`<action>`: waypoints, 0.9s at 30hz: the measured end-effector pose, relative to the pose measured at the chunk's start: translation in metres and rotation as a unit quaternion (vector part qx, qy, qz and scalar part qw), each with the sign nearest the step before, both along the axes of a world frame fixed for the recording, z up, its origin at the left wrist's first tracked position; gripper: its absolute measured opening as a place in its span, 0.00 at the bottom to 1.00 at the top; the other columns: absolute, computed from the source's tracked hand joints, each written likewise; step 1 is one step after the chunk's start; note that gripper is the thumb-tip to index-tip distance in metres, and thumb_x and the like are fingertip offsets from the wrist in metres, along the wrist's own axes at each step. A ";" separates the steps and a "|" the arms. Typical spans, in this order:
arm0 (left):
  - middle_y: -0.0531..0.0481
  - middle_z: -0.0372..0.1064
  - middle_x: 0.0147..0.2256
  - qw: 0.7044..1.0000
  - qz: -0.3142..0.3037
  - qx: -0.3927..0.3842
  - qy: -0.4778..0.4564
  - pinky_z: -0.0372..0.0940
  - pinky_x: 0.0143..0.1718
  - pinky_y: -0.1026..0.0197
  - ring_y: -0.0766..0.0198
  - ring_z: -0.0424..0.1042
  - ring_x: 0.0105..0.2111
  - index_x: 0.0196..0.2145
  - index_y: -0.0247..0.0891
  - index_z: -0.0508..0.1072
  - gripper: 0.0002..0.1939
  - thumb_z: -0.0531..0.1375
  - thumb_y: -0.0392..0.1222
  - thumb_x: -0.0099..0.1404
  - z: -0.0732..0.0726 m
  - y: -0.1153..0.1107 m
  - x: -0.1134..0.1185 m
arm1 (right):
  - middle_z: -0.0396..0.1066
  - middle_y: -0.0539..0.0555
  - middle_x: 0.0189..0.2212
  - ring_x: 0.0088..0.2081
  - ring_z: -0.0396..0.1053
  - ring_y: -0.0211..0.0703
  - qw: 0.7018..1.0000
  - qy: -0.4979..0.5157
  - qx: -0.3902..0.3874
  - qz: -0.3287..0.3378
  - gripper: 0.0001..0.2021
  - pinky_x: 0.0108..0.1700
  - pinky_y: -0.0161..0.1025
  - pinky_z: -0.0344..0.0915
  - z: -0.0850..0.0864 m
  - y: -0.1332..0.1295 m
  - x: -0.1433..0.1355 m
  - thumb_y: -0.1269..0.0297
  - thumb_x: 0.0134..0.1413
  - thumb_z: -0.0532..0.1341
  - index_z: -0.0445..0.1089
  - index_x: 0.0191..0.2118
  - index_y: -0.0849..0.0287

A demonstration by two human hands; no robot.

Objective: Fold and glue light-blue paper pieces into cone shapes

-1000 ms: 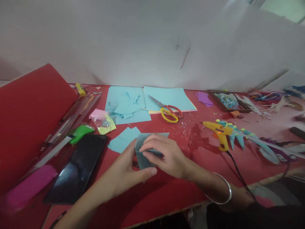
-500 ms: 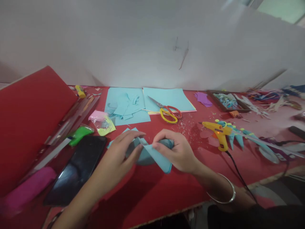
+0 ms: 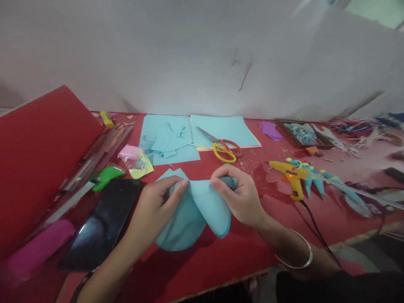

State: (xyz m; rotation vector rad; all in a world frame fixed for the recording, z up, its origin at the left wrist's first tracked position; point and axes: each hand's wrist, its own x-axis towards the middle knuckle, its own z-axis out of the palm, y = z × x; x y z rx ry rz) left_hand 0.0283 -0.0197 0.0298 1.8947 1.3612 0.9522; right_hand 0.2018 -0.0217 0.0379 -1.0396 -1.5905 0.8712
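Note:
Light blue paper (image 3: 186,223) with rounded lower edges spans both hands above the red table. My left hand (image 3: 160,202) pinches it near the top middle between thumb and forefinger. Its right part is a folded, rounded flap (image 3: 213,206), and my right hand (image 3: 236,193) is closed on the flap's upper right edge. A darker blue bit of paper shows behind the right fingers. Pointed corners of blue paper stick up beyond my left hand.
Scissors (image 3: 225,149) lie on blue sheets (image 3: 227,126) behind the hands. A yellow glue gun (image 3: 292,174) with a cord is at the right, near blue cones (image 3: 318,185). A black phone (image 3: 104,223) and green packet (image 3: 107,176) lie left; a tray (image 3: 322,141) stands back right.
The blue paper is now spread lower and wider, with its rounded left part in view. My left hand has moved slightly down, and its thumb and forefinger have closed on the paper.

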 end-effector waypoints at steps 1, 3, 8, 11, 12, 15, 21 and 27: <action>0.58 0.55 0.17 1.000 0.004 0.002 -0.001 0.52 0.20 0.67 0.70 0.55 0.19 0.18 0.38 0.62 0.17 0.50 0.46 0.62 0.000 0.000 -0.001 | 0.65 0.46 0.21 0.23 0.61 0.32 1.000 -0.001 -0.003 -0.003 0.07 0.24 0.30 0.58 0.000 0.000 0.000 0.64 0.51 0.58 0.65 0.25 0.58; 0.59 0.50 0.15 1.000 0.014 0.004 -0.004 0.50 0.18 0.67 0.70 0.51 0.17 0.16 0.38 0.57 0.18 0.49 0.46 0.61 -0.001 0.001 -0.002 | 0.65 0.46 0.21 0.24 0.62 0.32 1.000 -0.006 -0.010 -0.011 0.07 0.25 0.30 0.58 -0.001 0.001 0.001 0.64 0.51 0.58 0.65 0.25 0.58; 0.58 0.44 0.16 1.000 0.023 -0.006 -0.015 0.45 0.16 0.67 0.71 0.47 0.17 0.15 0.39 0.53 0.19 0.49 0.46 0.59 0.001 0.000 -0.006 | 0.63 0.46 0.21 0.23 0.60 0.32 0.999 -0.020 -0.037 -0.033 0.08 0.24 0.30 0.57 -0.006 0.003 0.004 0.62 0.50 0.58 0.64 0.24 0.58; 0.58 0.42 0.16 0.999 0.015 -0.021 -0.022 0.44 0.15 0.67 0.71 0.46 0.17 0.15 0.39 0.51 0.19 0.49 0.46 0.59 0.003 0.000 -0.007 | 0.62 0.46 0.20 0.22 0.58 0.32 0.998 -0.021 -0.060 -0.026 0.09 0.23 0.29 0.56 -0.009 0.004 0.005 0.60 0.50 0.58 0.63 0.24 0.58; 0.58 0.42 0.16 0.999 0.014 -0.023 -0.022 0.45 0.15 0.67 0.71 0.46 0.17 0.15 0.39 0.51 0.18 0.49 0.46 0.59 0.003 -0.001 -0.008 | 0.62 0.46 0.20 0.22 0.58 0.31 0.997 -0.020 -0.065 -0.023 0.10 0.22 0.29 0.55 -0.009 0.004 0.005 0.60 0.50 0.58 0.63 0.24 0.59; 0.57 0.43 0.16 1.000 0.021 -0.008 -0.019 0.45 0.15 0.67 0.71 0.45 0.17 0.15 0.39 0.50 0.18 0.49 0.45 0.59 0.005 -0.001 -0.008 | 0.61 0.46 0.19 0.22 0.57 0.31 0.997 -0.016 -0.067 -0.017 0.10 0.23 0.30 0.54 -0.011 0.003 0.005 0.60 0.50 0.58 0.63 0.24 0.59; 0.57 0.43 0.17 1.000 0.026 0.014 -0.002 0.45 0.15 0.67 0.71 0.46 0.17 0.15 0.39 0.53 0.18 0.49 0.45 0.59 0.009 -0.002 -0.009 | 0.61 0.45 0.20 0.22 0.57 0.31 0.998 -0.015 -0.050 -0.020 0.09 0.24 0.29 0.55 -0.011 0.003 0.005 0.62 0.51 0.59 0.63 0.23 0.59; 0.58 0.40 0.16 0.997 0.036 0.031 0.057 0.44 0.15 0.68 0.71 0.45 0.17 0.13 0.38 0.55 0.20 0.49 0.47 0.60 0.006 -0.001 -0.014 | 0.60 0.45 0.19 0.22 0.57 0.31 0.999 -0.023 -0.034 -0.025 0.09 0.24 0.29 0.55 -0.013 0.004 0.009 0.63 0.52 0.58 0.62 0.23 0.59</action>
